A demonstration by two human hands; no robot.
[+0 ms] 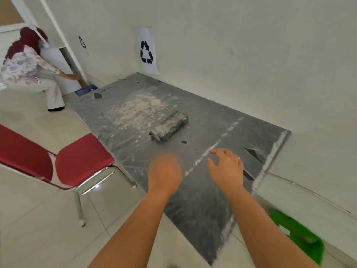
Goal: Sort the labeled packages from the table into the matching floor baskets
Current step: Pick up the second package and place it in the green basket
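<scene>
Nearest the camera, two bare forearms reach out over a table (202, 200) covered in dark grey plastic sheeting. Blurred, the left hand (165, 174) hovers above the sheet; I cannot tell whether its fingers are spread or curled. Beside it, the right hand (227, 168) is empty, fingers spread, just over a taped seam. Low at right, a green basket (301, 235) sits on the pale tiled floor. At left stands a red-cushioned metal chair (81, 159). Farther up the table lies one dark wrapped package (169, 126), beside scattered white powder (135, 111); its label is unreadable. On the white wall beyond hangs a paper recycling symbol (146, 52). Another person (29, 68) crouches far left.
</scene>
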